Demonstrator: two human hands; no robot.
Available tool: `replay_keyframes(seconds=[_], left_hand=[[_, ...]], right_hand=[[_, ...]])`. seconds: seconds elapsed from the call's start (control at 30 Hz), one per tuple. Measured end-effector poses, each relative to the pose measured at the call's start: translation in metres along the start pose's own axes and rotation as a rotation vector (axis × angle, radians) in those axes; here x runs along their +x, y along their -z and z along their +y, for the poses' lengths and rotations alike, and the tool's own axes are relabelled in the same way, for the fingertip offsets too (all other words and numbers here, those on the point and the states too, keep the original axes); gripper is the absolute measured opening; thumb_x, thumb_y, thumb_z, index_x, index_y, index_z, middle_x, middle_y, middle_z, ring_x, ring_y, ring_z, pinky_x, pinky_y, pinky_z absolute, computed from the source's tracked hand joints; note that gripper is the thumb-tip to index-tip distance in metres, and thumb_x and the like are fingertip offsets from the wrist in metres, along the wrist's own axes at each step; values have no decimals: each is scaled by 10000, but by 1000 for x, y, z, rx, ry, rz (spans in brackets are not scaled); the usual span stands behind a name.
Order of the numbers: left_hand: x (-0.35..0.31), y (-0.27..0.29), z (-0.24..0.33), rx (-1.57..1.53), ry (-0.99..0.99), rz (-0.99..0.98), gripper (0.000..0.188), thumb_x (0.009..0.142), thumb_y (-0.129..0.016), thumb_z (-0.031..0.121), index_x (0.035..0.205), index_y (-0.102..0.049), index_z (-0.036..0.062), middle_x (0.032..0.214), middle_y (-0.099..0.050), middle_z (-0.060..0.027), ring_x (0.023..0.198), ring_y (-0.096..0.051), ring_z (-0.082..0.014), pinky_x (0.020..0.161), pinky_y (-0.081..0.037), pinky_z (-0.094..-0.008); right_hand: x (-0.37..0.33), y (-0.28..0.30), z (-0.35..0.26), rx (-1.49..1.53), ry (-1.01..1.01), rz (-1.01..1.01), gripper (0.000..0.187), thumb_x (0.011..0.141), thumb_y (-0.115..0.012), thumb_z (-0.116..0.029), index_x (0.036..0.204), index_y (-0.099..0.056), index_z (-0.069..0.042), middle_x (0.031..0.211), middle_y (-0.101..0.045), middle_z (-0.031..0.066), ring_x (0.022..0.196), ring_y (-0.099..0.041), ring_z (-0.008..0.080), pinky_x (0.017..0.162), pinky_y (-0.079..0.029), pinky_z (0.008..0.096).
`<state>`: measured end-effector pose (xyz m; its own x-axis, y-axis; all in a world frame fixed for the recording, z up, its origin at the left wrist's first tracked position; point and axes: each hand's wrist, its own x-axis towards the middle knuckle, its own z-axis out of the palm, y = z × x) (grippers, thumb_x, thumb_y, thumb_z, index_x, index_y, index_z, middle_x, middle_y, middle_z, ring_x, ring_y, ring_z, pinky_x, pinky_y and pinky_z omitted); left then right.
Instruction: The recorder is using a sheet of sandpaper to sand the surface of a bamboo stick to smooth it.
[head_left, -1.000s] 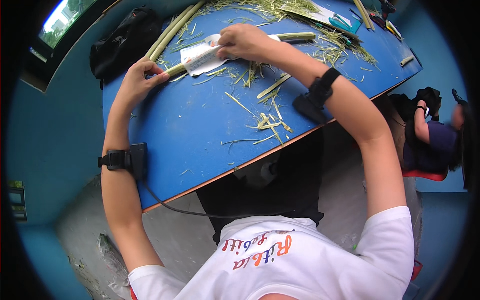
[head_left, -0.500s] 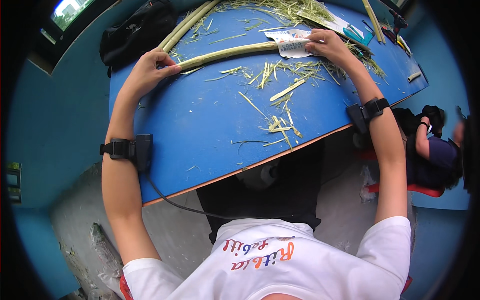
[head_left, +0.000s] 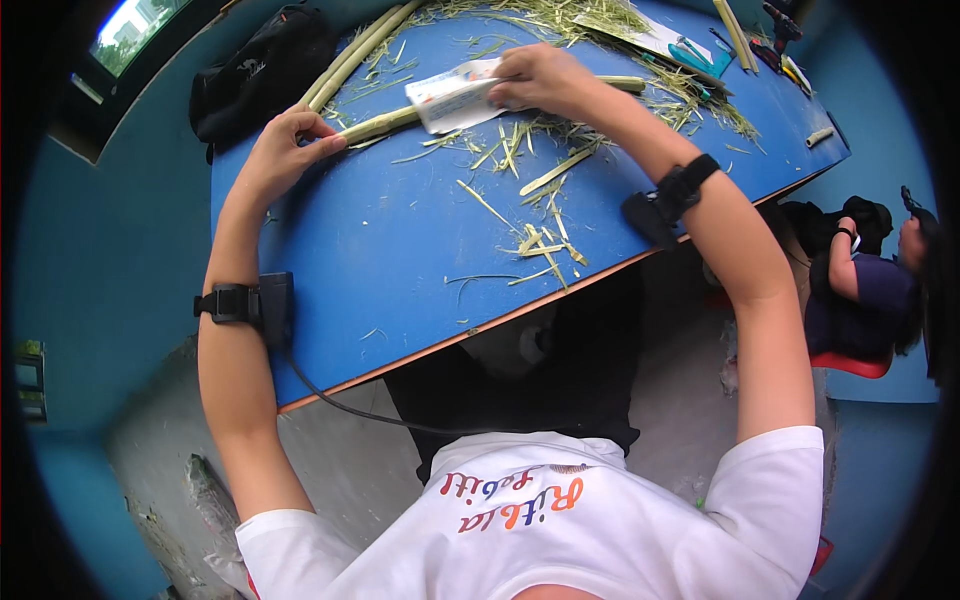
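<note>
A pale green, peeled-looking stick (head_left: 380, 125) lies across the far part of the blue table (head_left: 400, 270). My left hand (head_left: 292, 148) pinches its left end between thumb and fingers. Farther right, my right hand (head_left: 535, 78) grips a piece of sandpaper (head_left: 455, 97), its white printed backing outward, folded over the stick. The stick's right end sticks out beyond my right wrist. Part of its middle is hidden by the paper and my right hand.
Shavings (head_left: 545, 245) are scattered over the table, heaped at the far side. Two more sticks (head_left: 360, 58) lie beyond my left hand, near a black bag (head_left: 265, 75). A drill (head_left: 783, 30) and a teal tool (head_left: 700, 58) lie far right. A seated person (head_left: 865, 285) is at right.
My right hand has slid left along the stick with the sandpaper, from near its right end to the middle. My left hand keeps its hold on the left end.
</note>
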<state>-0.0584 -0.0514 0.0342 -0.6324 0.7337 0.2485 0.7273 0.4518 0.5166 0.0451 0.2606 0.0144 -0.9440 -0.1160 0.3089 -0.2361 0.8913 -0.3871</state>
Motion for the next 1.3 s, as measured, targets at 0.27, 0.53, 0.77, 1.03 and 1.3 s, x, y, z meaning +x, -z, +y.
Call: replay_keyframes(seconds=[0.27,0.53,0.77,1.03,1.3], left_hand=[[-1,-3,5,-11,37,-13,235,759,-708,197,767,-606,-15,799,-479,-25,763,-467,-127,715,-383,-260],[1,-3,-4,-52,4,-3,246,733,-732,208,795,-649,-14,833,-549,-65,784,-532,-151,728,-423,-275],[-2,3,1,11,53,3,249,728,-733,210,795,-651,-15,818,-536,-61,788,-527,-148,734,-415,-277],[-2,-1,1,-24,51,-5,229,739,-723,194,779,-628,-11,812,-516,-43,770,-485,-131,710,-399,-263],[-1,-10,7,-31,7,19,200,723,-722,139,746,-607,-23,764,-477,-38,742,-480,-131,705,-381,-245]], right_hand=[[-66,61,81,31,-113,43,256,788,-654,-206,937,-650,2,725,-507,52,719,-495,148,672,-401,299],[18,-21,-21,-164,121,19,296,720,-680,-336,923,-695,-121,882,-650,138,847,-614,308,745,-474,394],[5,-13,-2,-55,42,63,277,758,-670,-289,905,-675,-54,837,-615,107,764,-595,260,679,-458,343],[-67,63,67,-67,-137,-16,227,757,-672,-214,883,-668,-25,719,-548,78,702,-543,203,652,-425,331],[-11,1,5,-293,11,-9,249,709,-680,-308,844,-686,-99,835,-653,101,801,-620,300,714,-482,391]])
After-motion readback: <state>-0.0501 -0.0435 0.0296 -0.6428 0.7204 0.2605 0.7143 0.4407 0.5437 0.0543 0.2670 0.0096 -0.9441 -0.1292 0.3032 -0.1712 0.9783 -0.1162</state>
